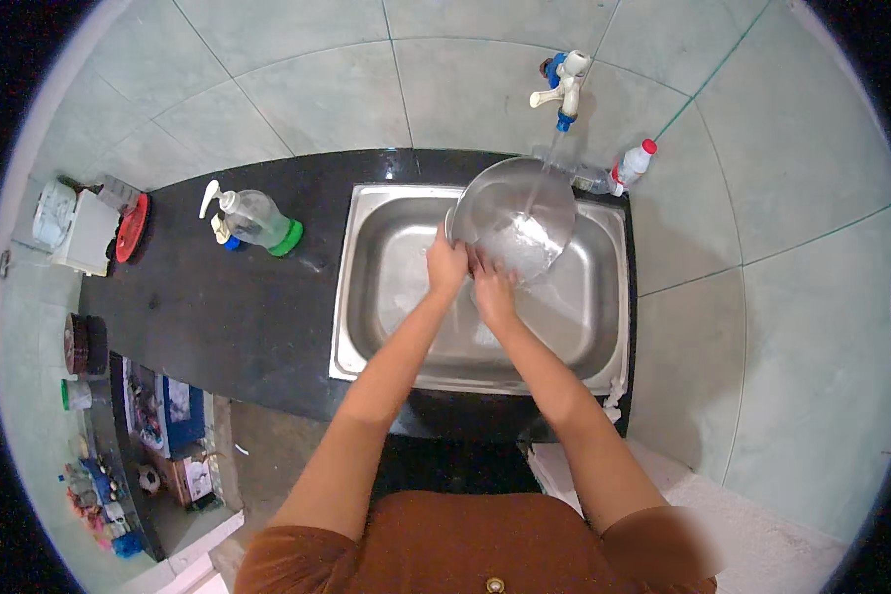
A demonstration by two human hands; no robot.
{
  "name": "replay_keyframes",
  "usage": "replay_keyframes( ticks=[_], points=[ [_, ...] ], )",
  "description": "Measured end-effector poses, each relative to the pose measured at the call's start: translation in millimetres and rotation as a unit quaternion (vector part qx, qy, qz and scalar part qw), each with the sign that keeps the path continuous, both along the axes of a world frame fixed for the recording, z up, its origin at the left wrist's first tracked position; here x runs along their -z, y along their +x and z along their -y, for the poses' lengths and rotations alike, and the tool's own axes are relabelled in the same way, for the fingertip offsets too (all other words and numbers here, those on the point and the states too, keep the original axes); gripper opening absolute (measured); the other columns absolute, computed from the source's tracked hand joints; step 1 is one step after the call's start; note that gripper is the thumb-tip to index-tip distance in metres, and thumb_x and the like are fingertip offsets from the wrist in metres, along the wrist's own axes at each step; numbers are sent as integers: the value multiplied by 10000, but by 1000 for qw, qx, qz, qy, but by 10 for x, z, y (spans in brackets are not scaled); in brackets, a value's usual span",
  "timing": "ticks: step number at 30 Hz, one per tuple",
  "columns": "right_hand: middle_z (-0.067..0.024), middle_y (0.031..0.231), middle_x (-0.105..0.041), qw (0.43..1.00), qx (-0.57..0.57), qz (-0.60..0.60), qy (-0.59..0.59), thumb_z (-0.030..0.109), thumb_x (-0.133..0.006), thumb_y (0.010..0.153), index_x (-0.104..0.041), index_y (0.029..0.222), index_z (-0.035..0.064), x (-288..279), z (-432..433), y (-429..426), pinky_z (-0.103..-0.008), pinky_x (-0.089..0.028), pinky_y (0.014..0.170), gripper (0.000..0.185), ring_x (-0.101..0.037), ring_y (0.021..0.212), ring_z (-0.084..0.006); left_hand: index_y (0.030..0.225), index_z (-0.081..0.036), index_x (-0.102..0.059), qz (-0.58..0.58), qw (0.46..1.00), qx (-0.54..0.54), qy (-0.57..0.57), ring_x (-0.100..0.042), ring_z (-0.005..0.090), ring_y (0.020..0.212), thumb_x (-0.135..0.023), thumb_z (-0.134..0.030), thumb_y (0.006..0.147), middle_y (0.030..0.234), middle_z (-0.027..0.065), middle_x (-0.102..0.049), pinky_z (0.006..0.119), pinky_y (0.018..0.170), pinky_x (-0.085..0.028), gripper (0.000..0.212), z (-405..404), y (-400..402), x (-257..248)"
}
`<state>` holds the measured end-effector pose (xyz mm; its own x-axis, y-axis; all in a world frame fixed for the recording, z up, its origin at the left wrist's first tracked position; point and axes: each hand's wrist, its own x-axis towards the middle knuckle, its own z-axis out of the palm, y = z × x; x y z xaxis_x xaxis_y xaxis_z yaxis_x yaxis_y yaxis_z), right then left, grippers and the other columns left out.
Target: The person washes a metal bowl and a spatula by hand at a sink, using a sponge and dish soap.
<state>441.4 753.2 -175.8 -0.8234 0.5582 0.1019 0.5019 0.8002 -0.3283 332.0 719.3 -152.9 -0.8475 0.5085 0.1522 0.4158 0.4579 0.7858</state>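
Observation:
A shiny metal bowl (516, 215) is tilted over the back of the stainless steel sink (393, 319). My left hand (447, 261) grips the bowl's near left rim. My right hand (494, 286) lies at its near edge, its fingertips inside the bowl; whether they close on anything is hard to tell. Above, a white plastic tap (568, 85) with a blue nozzle lets a thin stream of water fall into the bowl, where the water splashes.
A pump bottle (256, 219) with a green base stands on the black countertop (215, 319) to the left. Behind the sink's right corner are a red-capped plastic bottle (633, 165) and a clear bottle lying down (594, 180). A red plastic item (132, 229) rests at the far left.

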Motion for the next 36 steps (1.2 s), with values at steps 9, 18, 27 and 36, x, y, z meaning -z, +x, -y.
replay_keyframes(
  ticks=[9, 18, 27, 36],
  points=[
    [-103, 1426, -329, 970, -221, 26, -96, 196, -366, 908, -350, 1367, 107, -76, -607, 291, -433, -245, 1076, 468, -312, 1305, -290, 1263, -79, -432, 39, 994, 57, -81, -596, 438, 850, -511, -91, 762, 898, 295, -605, 501, 737, -459, 507, 114, -451, -408],
    [-10, 1490, -196, 828, -230, 169, 482, 149, -412, 869, -312, 1399, 149, -375, -1508, -6, -429, -176, 1106, 540, -174, 1367, -235, 1226, -53, -503, 232, 936, 204, -168, -657, 372, 776, -536, -32, 717, 982, 252, -626, 445, 505, -538, 511, -19, -759, -556],
    [-173, 1491, -103, 989, -91, 31, 109, 361, -441, 891, -230, 1416, 59, -221, -332, -202, -511, -245, 1050, 641, -154, 1374, -300, 1209, -28, -508, 358, 908, 217, -27, -571, 194, 531, -536, -19, 657, 823, 156, -618, 299, 369, -431, 553, 113, -538, -340],
    [-146, 1497, -100, 933, -167, 285, 140, 404, -447, 875, -211, 1431, 160, -141, -851, 397, -515, -217, 1059, 651, -111, 1376, -340, 1321, -63, -379, 403, 891, 201, -58, -559, 198, 509, -475, 33, 685, 901, 168, -588, 302, 326, -429, 650, 330, -493, -264]
  ],
)
